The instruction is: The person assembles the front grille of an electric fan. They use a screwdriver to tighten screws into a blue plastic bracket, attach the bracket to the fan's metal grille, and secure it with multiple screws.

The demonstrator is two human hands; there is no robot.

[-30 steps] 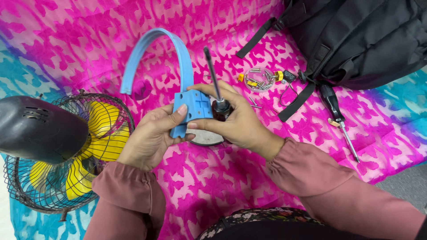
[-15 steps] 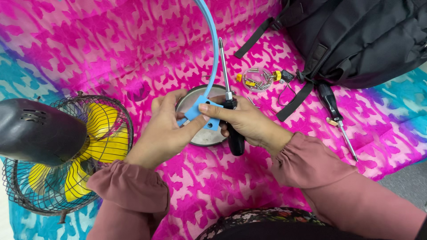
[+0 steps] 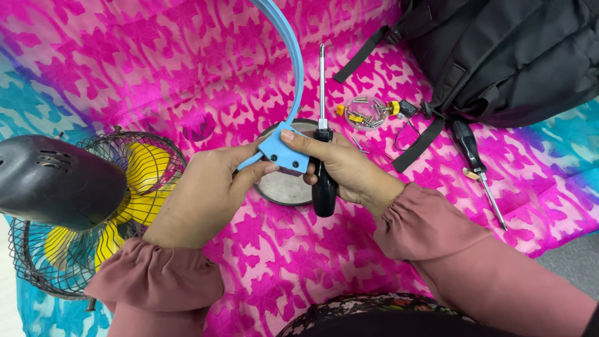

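Pink cloth (image 3: 156,56): fan (image 3: 81,206) left, backpack (image 3: 511,50), screws (image 3: 368,112) behind hands.

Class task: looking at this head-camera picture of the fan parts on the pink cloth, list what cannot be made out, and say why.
Head view:
- Blue curved bracket: its upper end is cut off by the top edge.
- Round metal plate: mostly hidden behind both hands.
- Small screws in the clear dish: too small to count.
- Black backpack: cut off at the top and right edges.
- Left hand fingertips: hidden behind the bracket's base.
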